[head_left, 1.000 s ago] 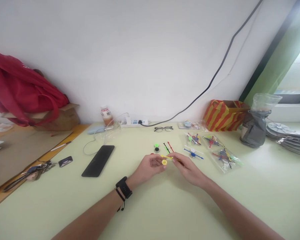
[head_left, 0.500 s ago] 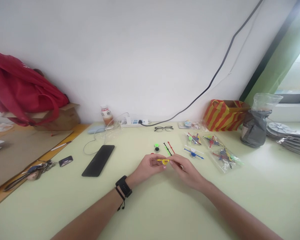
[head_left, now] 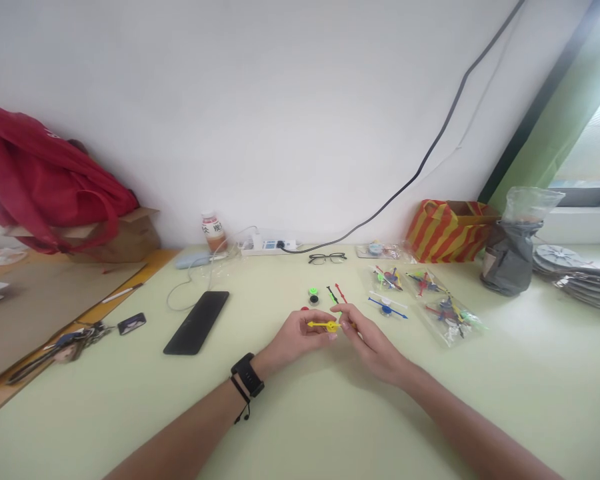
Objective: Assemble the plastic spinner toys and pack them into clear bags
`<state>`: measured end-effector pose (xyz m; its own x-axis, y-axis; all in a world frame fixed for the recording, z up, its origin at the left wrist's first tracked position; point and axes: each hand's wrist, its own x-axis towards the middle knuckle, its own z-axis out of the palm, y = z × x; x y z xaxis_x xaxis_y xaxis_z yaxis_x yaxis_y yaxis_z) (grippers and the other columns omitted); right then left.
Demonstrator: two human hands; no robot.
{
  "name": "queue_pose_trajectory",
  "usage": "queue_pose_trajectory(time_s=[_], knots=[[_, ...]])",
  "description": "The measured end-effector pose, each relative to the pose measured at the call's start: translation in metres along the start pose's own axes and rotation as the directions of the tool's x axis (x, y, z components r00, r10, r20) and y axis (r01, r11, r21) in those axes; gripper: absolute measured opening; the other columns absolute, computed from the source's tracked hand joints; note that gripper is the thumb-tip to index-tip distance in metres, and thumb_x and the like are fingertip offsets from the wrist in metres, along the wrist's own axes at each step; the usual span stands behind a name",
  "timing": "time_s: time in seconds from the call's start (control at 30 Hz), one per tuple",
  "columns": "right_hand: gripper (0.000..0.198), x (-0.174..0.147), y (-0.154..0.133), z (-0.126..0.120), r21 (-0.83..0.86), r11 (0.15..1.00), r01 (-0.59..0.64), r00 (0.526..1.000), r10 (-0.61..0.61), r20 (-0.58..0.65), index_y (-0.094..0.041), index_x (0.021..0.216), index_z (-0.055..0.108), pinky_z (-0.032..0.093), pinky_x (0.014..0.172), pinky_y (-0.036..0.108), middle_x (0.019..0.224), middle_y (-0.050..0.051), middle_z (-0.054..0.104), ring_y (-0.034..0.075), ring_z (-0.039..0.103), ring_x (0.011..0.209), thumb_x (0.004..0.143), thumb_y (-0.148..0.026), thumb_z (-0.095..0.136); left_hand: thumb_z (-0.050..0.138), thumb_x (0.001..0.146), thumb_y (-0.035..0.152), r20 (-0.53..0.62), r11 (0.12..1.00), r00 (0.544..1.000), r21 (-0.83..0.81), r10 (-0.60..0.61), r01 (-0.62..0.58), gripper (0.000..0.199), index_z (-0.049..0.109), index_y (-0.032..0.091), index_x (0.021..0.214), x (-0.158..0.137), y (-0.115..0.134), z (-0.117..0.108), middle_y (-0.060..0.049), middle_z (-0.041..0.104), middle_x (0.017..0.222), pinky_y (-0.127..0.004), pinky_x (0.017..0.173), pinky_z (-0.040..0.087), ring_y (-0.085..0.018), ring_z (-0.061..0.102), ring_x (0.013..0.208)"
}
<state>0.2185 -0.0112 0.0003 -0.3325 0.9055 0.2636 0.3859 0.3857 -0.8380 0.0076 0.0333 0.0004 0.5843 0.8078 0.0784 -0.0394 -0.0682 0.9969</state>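
Observation:
My left hand [head_left: 300, 333] is closed on a yellow arrow spinner [head_left: 332, 327], its round hub pinched between thumb and fingers. The arrow lies almost level, its head towards the left. My right hand [head_left: 373, 343] is at the spinner's right end, index finger raised and fingers apart; whether a fingertip touches the tail is hard to see. Just beyond the hands lie a red arrow [head_left: 341, 293] and black and green arrows [head_left: 334, 298], partly covered by my right hand. Green [head_left: 313, 291] and black round bases [head_left: 314, 300] sit behind my left hand, with a red piece [head_left: 305, 309] mostly hidden.
A blue spinner [head_left: 387, 309] with a white arrow lies right of my hands, near bagged spinners [head_left: 450, 317]. A phone [head_left: 197, 323] lies left. Behind are glasses [head_left: 327, 257], a power strip [head_left: 270, 247], a bottle [head_left: 213, 232] and a striped bag [head_left: 445, 230].
The yellow arrow has turned into fuller view, its head now showing further left. My right hand's index finger has lifted and its fingers have spread from the spinner's hub.

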Motion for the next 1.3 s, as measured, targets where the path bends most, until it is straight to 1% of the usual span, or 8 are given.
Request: queue_pose_trajectory(time_s=[0.13,0.37,0.5,0.63,0.87,1.07,1.2,1.3], knots=[[0.037,0.000,0.001,-0.001,-0.026,1.000,0.012,0.999,-0.011,0.035,-0.025,0.141,0.046,0.045,0.076,0.032,0.091,0.003,0.056,0.020,0.054,0.083,0.108,-0.034,0.033,0.081,0.085,0.041,-0.039,1.000,0.999,0.008,0.021,-0.021,0.035,0.078,0.016,0.108,0.001,-0.003,0.001,-0.011,0.075,0.105,-0.035,0.084,0.061,-0.020,0.071,0.089],[0.035,0.000,0.006,-0.002,-0.048,0.998,0.040,0.999,-0.040,0.013,-0.024,0.140,0.047,0.045,0.078,0.032,0.094,0.003,0.057,0.019,0.055,0.083,0.107,-0.030,0.037,0.079,0.087,0.038,-0.105,0.967,0.978,0.199,0.181,-0.158,0.030,0.077,0.017,0.109,-0.001,-0.006,0.002,-0.011,0.077,0.107,-0.039,0.092,0.060,-0.024,0.072,0.100],[0.033,0.000,0.006,-0.003,-0.035,0.999,0.001,1.000,0.000,0.023,-0.024,0.137,0.048,0.044,0.072,0.031,0.088,0.002,0.055,0.019,0.054,0.079,0.106,-0.029,0.039,0.073,0.093,0.031,-0.104,0.840,0.930,0.473,0.352,-0.265,0.017,0.078,0.023,0.106,-0.005,0.001,0.002,-0.007,0.078,0.109,-0.038,0.097,0.057,-0.022,0.072,0.102],[0.034,0.001,0.007,-0.003,-0.014,1.000,-0.001,1.000,0.001,0.013,-0.024,0.138,0.048,0.044,0.071,0.031,0.086,0.001,0.054,0.019,0.054,0.078,0.106,-0.032,0.040,0.070,0.094,0.026,-0.052,0.744,0.888,0.570,0.457,-0.349,0.011,0.077,0.024,0.103,-0.007,0.004,0.001,-0.006,0.079,0.108,-0.037,0.095,0.057,-0.021,0.073,0.101],[0.034,0.001,0.012,-0.001,-0.014,1.000,-0.016,1.000,0.016,0.016,-0.024,0.137,0.050,0.044,0.071,0.032,0.086,0.002,0.056,0.019,0.053,0.077,0.105,-0.034,0.041,0.071,0.092,0.022,-0.002,0.708,0.902,0.620,0.432,-0.337,0.007,0.075,0.024,0.097,-0.009,0.003,-0.002,-0.002,0.080,0.099,-0.036,0.097,0.053,-0.019,0.073,0.091],[0.031,0.002,0.008,-0.001,0.031,0.999,-0.036,0.999,0.036,-0.006,-0.023,0.131,0.052,0.044,0.072,0.032,0.088,0.002,0.054,0.019,0.053,0.082,0.104,-0.036,0.043,0.071,0.091,0.022,-0.006,0.740,0.925,0.601,0.380,-0.301,0.003,0.073,0.022,0.092,-0.009,0.007,-0.002,-0.003,0.078,0.096,-0.035,0.092,0.054,-0.019,0.072,0.089],[0.031,0.005,0.009,-0.005,0.117,0.992,-0.050,0.998,0.053,-0.025,-0.023,0.128,0.054,0.045,0.073,0.032,0.089,0.002,0.054,0.019,0.052,0.082,0.103,-0.041,0.047,0.077,0.087,0.025,0.007,0.810,0.927,0.484,0.374,-0.330,0.010,0.073,0.020,0.095,-0.009,0.007,0.003,-0.007,0.075,0.106,-0.035,0.090,0.057,-0.020,0.070,0.097],[0.032,0.008,0.010,-0.007,0.182,0.982,-0.055,0.998,0.061,-0.029,-0.024,0.129,0.054,0.045,0.072,0.031,0.087,0.001,0.053,0.017,0.050,0.077,0.103,-0.042,0.049,0.075,0.090,0.029,0.028,0.892,0.951,0.340,0.307,-0.298,0.016,0.074,0.018,0.101,-0.009,0.007,0.006,-0.012,0.072,0.119,-0.035,0.091,0.058,-0.023,0.069,0.107]])
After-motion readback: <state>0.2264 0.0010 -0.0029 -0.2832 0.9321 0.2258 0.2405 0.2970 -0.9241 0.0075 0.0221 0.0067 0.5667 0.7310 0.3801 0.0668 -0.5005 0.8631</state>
